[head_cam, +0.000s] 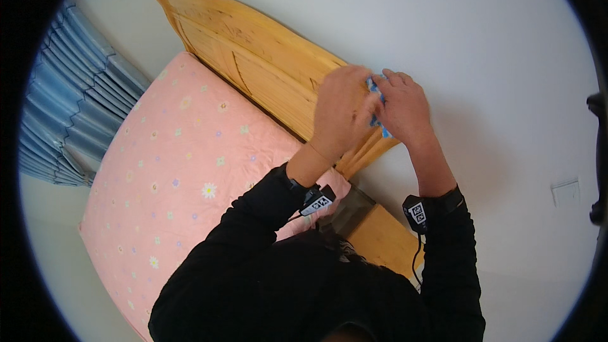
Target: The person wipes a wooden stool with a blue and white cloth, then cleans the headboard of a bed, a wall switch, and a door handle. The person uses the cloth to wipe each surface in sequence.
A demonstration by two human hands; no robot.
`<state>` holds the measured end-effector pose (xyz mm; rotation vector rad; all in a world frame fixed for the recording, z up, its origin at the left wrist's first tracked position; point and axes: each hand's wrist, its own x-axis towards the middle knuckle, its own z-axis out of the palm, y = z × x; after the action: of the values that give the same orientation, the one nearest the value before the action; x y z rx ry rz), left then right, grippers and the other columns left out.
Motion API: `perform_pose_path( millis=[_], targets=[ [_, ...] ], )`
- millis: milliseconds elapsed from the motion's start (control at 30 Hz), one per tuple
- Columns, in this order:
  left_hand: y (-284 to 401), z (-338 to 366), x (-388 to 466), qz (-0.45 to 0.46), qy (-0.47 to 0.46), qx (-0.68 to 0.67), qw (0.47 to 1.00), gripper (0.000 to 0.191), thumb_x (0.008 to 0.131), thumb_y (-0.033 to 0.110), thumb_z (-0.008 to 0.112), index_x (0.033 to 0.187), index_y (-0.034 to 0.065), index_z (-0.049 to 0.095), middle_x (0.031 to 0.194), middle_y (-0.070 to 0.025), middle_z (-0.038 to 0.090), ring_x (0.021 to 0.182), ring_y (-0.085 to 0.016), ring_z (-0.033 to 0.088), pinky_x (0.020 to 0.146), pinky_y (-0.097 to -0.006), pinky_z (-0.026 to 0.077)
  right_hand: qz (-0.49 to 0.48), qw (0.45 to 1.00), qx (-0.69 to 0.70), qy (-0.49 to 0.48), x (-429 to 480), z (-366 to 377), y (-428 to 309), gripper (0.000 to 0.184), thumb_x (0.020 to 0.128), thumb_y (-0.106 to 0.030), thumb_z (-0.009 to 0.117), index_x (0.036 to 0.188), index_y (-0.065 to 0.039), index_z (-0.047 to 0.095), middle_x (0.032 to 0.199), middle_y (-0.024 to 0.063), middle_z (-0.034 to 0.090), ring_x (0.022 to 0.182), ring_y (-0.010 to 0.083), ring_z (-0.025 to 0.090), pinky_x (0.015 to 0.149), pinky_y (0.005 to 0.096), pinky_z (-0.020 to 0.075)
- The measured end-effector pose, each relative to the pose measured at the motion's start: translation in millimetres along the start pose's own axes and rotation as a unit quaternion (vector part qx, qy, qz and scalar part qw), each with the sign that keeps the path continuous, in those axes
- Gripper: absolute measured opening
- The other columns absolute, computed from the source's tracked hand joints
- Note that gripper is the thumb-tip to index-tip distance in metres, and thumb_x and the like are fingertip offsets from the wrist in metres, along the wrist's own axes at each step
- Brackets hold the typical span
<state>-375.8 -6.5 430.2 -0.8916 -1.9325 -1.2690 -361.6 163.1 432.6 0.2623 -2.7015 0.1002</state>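
A blue and white patterned cloth (375, 86) is bunched between my two hands, above the right end of a wooden headboard (266, 47). My left hand (343, 107) has its fingers bent towards the cloth, with its thumb side against it; whether it grips the cloth cannot be told. On the other side, my right hand (403, 104) holds the cloth under its thumb and fingers. Most of the cloth is hidden by both hands. Each wrist wears a black strapped device with a cable.
A bed with a pink floral sheet (180, 152) lies to the left, against the headboard. Blue curtains (80, 95) hang at the far left. A wooden nightstand (387, 240) is below my hands. A wall switch plate (565, 193) is on the white wall at right.
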Motion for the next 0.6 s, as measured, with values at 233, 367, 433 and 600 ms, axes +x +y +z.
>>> perform_pose_path(
  millis=[233, 367, 433, 600],
  targets=[
    [13.8, 26.0, 5.5, 0.102, -0.135, -0.091, 0.981, 0.046, 0.087, 0.026, 0.067, 0.128, 0.0065, 0.058, 0.136, -0.0145, 0.053, 0.129, -0.036, 0.046, 0.106, -0.0456, 0.038, -0.027, 0.984, 0.172, 0.045, -2.8, -28.3, 2.0, 0.055, 0.091, -0.025, 0.058, 0.139, -0.001, 0.048, 0.135, 0.0183, 0.055, 0.124, 0.0357, 0.051, 0.104, 0.0463, 0.0409],
    [17.2, 27.6, 7.9, 0.096, -0.17, -0.089, 0.977, 0.053, 0.089, 0.032, 0.064, 0.136, 0.0093, 0.054, 0.144, -0.0117, 0.048, 0.137, -0.036, 0.038, 0.11, -0.0486, 0.033, -0.033, 0.995, 0.066, 0.06, -19.6, -40.3, 2.8, 0.054, 0.091, -0.025, 0.058, 0.139, -0.002, 0.049, 0.137, 0.0168, 0.054, 0.126, 0.0339, 0.05, 0.105, 0.0457, 0.0406],
    [24.9, 24.5, 4.0, 0.091, -0.187, -0.059, 0.976, 0.057, 0.09, 0.035, 0.063, 0.14, 0.0108, 0.052, 0.148, -0.0111, 0.044, 0.139, -0.036, 0.035, 0.112, -0.0506, 0.029, -0.008, 0.996, 0.041, 0.073, -28.1, -36.3, 2.1, 0.051, 0.091, -0.025, 0.058, 0.137, -0.003, 0.051, 0.137, 0.015, 0.054, 0.126, 0.0328, 0.05, 0.105, 0.0453, 0.0401],
    [35.3, 15.8, -15.2, 0.049, -0.237, -0.007, 0.97, 0.063, 0.09, 0.04, 0.061, 0.145, 0.0148, 0.046, 0.153, -0.0105, 0.038, 0.142, -0.035, 0.031, 0.115, -0.0526, 0.021, 0.046, 0.975, 0.073, 0.204, -40.5, -6.0, -1.4, 0.044, 0.093, -0.026, 0.059, 0.131, -0.003, 0.058, 0.137, 0.0126, 0.054, 0.128, 0.0348, 0.049, 0.106, 0.0482, 0.0385]
  ],
)
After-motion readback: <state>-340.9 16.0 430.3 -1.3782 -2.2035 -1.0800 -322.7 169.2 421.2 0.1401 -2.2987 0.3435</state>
